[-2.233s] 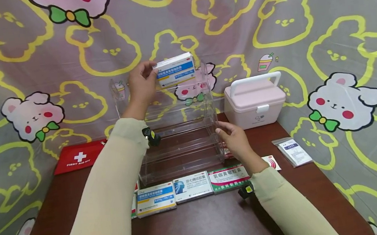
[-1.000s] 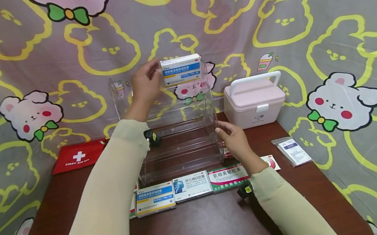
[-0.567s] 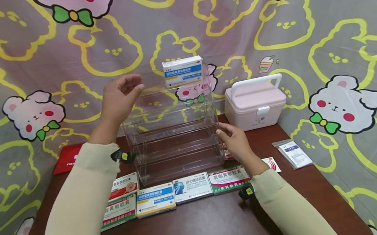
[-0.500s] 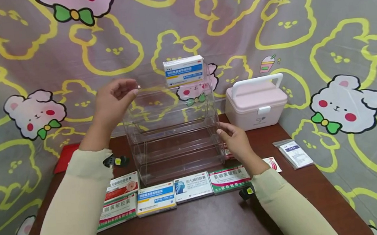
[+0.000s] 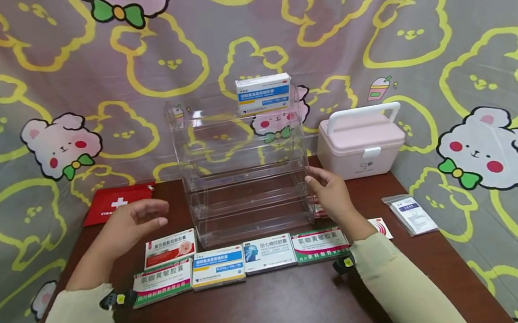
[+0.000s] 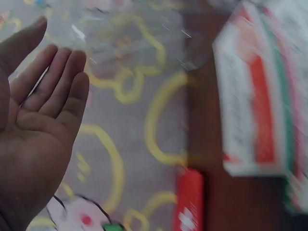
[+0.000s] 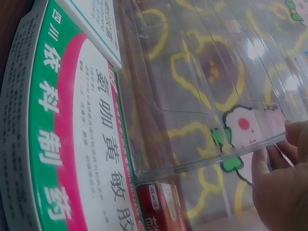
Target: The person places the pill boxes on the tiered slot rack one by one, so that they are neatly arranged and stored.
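Observation:
A clear acrylic tiered rack [image 5: 251, 223] stands on the table. On its top tier, toward the right, a blue-and-white medicine box [image 5: 265, 96] sits upright. My left hand [image 5: 124, 228] holds nothing; its fingers are relaxed, in the air left of the rack and above a red-and-white medicine box [image 5: 169, 249]. In the left wrist view the palm and the loosely straight fingers [image 6: 62, 96] show. My right hand [image 5: 333, 195] pinches the rack's right side edge between thumb and fingers, as the right wrist view shows at the clear panel [image 7: 192, 166].
In front of the rack lie a green-and-white box [image 5: 163, 283], a second blue-and-white box [image 5: 218, 267], a white box [image 5: 268, 253] and another green-and-white box [image 5: 321, 245]. A red first-aid pouch [image 5: 102, 205], a pink lidded case [image 5: 361, 145] and a bagged white packet [image 5: 411, 215] stand around.
My left hand slid the blue-and-white box rightward on the top tier and let go of it. It then moved down and left, away from the rack. My right hand stays at the rack's edge.

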`<control>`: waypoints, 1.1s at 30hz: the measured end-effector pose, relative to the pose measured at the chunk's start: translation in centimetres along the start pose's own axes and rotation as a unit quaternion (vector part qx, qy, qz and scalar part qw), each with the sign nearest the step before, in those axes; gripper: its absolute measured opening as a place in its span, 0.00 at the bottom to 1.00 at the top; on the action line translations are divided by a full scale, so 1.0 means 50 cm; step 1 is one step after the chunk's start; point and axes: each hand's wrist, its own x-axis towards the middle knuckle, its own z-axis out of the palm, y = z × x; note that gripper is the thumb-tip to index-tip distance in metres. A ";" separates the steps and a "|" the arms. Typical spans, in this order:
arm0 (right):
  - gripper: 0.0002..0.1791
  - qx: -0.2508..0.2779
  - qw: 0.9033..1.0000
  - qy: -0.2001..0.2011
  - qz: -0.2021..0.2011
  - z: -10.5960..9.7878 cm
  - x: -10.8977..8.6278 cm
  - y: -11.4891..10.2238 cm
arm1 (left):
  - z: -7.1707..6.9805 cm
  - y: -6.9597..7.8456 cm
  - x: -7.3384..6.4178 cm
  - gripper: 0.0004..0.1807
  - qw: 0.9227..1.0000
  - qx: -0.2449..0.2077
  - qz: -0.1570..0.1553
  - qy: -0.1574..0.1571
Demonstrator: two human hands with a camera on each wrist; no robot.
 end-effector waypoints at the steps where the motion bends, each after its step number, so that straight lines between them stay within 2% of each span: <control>1: 0.23 -0.002 1.000 0.000 0.000 -0.001 0.000 0.000 | 0.003 -0.019 -0.007 0.34 1.000 0.002 -0.007 -0.015; 8: 0.24 0.001 1.000 -0.008 0.006 -0.003 -0.002 0.003 | 0.011 -0.135 -0.053 0.43 0.994 0.048 -0.058 -0.086; 11: 0.24 -0.007 1.000 -0.006 0.006 -0.004 -0.003 0.003 | 0.017 -0.172 -0.061 0.47 0.990 0.054 -0.078 -0.107; 14: 0.24 -0.008 1.000 -0.003 0.004 -0.005 -0.004 0.001 | 0.022 -0.199 -0.058 0.48 0.988 0.053 -0.092 -0.114; 22: 0.24 0.010 1.000 -0.010 0.002 -0.002 -0.002 -0.001 | 0.030 -0.235 -0.050 0.50 0.986 0.050 -0.109 -0.119; 33: 0.24 0.005 1.000 -0.006 -0.004 -0.004 0.001 0.004 | 0.029 -0.246 -0.037 0.52 0.983 0.039 -0.123 -0.129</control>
